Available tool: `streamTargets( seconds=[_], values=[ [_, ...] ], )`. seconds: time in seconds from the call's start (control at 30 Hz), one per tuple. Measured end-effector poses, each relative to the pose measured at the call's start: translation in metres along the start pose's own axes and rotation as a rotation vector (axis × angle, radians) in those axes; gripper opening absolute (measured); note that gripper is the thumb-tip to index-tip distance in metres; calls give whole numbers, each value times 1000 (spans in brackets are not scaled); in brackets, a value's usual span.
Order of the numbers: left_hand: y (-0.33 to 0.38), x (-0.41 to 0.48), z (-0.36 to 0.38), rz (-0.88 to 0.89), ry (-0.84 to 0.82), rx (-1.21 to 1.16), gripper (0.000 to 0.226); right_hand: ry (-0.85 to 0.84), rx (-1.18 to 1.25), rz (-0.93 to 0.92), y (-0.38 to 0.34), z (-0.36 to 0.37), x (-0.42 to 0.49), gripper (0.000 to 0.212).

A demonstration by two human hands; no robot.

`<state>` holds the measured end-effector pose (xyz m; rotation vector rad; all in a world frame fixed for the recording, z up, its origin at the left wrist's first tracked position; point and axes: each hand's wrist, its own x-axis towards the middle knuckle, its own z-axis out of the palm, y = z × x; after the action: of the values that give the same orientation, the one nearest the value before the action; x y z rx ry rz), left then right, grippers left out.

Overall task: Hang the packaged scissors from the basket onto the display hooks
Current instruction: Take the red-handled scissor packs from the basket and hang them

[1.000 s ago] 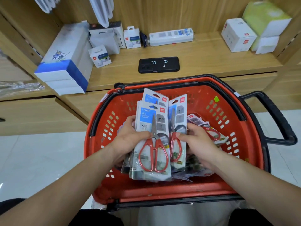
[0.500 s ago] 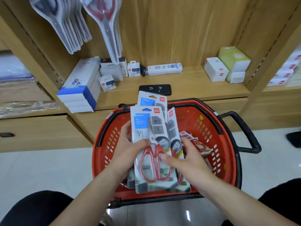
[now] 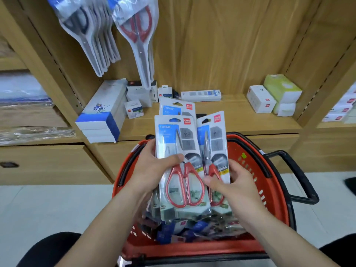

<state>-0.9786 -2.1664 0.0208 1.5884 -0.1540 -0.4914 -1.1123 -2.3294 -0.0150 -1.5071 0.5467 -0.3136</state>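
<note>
Both forearms reach forward over the red basket (image 3: 273, 199). The left hand (image 3: 152, 170) grips a fanned stack of scissors packs, raised upright above the basket, its thumb lying across the front pack (image 3: 179, 143) just above the red handles. The right hand (image 3: 231, 185) pinches the second pack (image 3: 213, 149) at its lower edge, thumb on the red handle. A third pack (image 3: 177, 108) stands behind them. The front pack's blue panel reads "HOME"; the red corner logos are too blurred to read. More packs lie in the basket below. Bagged scissors (image 3: 138, 35) hang above the shelf (image 3: 231, 116).
</note>
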Motion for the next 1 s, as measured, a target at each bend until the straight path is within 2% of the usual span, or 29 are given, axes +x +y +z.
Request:
streamTargets(
  seconds=[0.13, 0.33, 0.37, 0.47, 0.5, 0.6, 0.63, 0.87, 1.0],
  values=[
    [15, 12, -16, 20, 53, -49, 46, 37, 43, -14, -10, -12, 10, 35],
    [48, 22, -36, 125, 90, -116, 49, 136, 67, -44, -25, -7, 29, 14],
    [53, 23, -39, 146, 91, -128, 50, 152, 67, -64, -29, -5, 35, 14],
    [67, 24, -45, 208, 87, -144, 54, 177, 56, -130, -58, 5, 56, 45],
    [70, 25, -46, 224, 89, -147, 55, 198, 69, -161, -70, 8, 64, 44],
    [77, 28, -51, 250, 115, -170, 50, 250, 94, -332, -115, 17, 93, 12],
    [80, 28, -52, 253, 120, -176, 48, 260, 92, -385, -130, 19, 101, 8],
    [82, 30, -61, 247, 119, -221, 52, 280, 88, -523, -197, 26, 141, 35],
    [83, 28, -63, 244, 107, -221, 67, 339, 100, -506, -207, 26, 148, 26]
  ],
)
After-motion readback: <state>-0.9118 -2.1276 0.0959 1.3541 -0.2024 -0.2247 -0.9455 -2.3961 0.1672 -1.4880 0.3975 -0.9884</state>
